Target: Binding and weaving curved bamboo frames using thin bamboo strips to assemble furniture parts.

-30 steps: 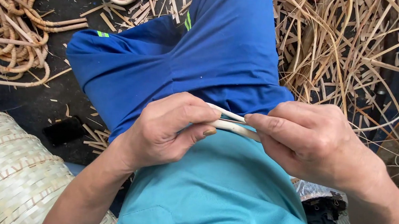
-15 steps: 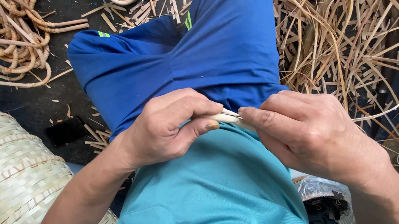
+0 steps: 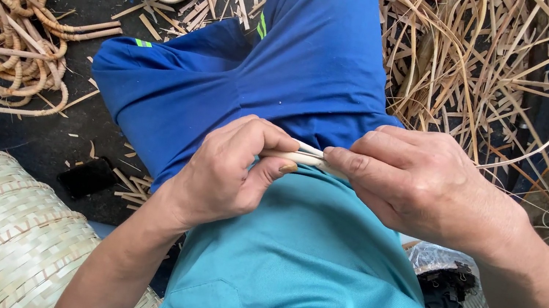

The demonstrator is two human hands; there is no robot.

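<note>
Head view: left hand and right hand pinching pale cane over lap; short grip, cane may slip or splinter.

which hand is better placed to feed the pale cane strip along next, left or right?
Probably right. The right hand pinches the pale cane strip at its fingertips, free to slide. The left hand wraps it with thumb underneath, better suited as anchor.

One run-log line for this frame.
left hand pinches pale cane strip | right hand pinches other end | over blue trousers
</note>
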